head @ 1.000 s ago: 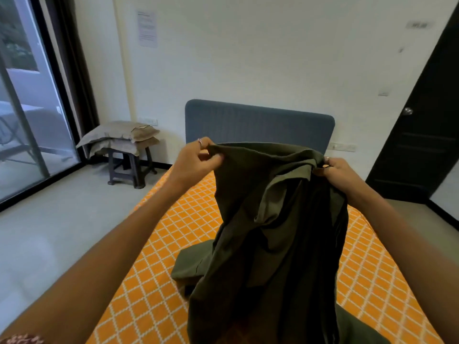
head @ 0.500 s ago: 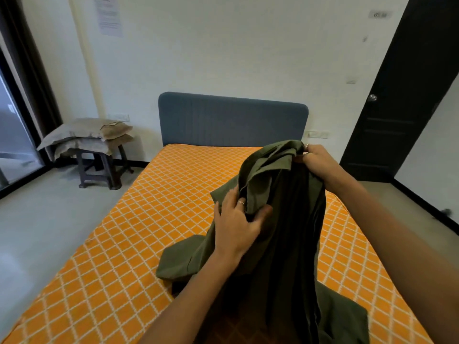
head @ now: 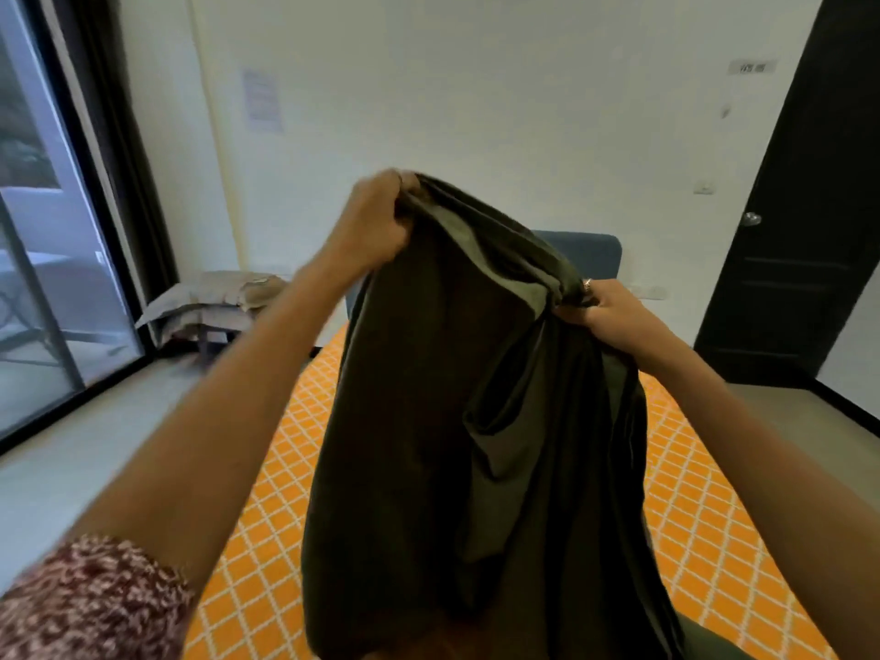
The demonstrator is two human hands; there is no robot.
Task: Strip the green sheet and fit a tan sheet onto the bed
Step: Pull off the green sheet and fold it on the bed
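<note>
Above the bed [head: 266, 516], curled fingers [head: 405, 183] of the left hand [head: 369, 221] and the lower right hand [head: 605, 316] grip 1 bunched edge of the green sheet [head: 428, 421], which hangs over the orange mattress.

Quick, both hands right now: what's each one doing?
Left hand: gripping the top edge of the green sheet, raised high.
Right hand: gripping the same edge, lower.
</note>
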